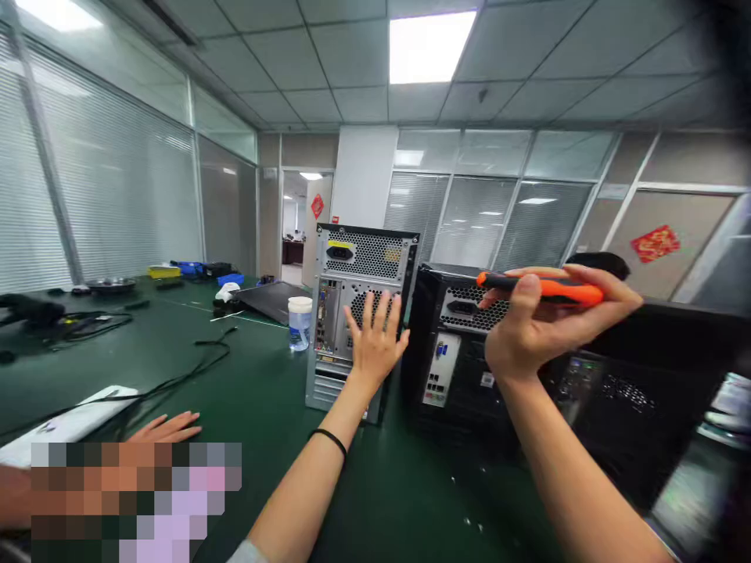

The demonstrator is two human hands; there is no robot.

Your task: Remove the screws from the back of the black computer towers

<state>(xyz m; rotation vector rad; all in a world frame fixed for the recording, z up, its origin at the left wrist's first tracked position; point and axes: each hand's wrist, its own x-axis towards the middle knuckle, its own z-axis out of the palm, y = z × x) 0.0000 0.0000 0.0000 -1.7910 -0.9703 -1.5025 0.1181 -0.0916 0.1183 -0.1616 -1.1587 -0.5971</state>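
Observation:
My left hand (376, 344), with a black band on its wrist, has its fingers spread in front of the rear panel of a computer tower (364, 254). Whether the palm presses on the metal I cannot tell. Raised at the right, my right hand (533, 332) is closed around an orange-and-black screwdriver (563, 291), held roughly level; its shaft does not show clearly. Behind that hand stands a black computer tower (463, 375), its rear ports facing me and partly covered by the hand.
Another person's hand (170, 428) lies flat on the green table (264, 469) at the left, beside a white power strip (88, 418) and black cables. A clear tub (300, 324) stands left of the tower. Small screws (469, 521) lie in front. Another black case (651, 391) is at right.

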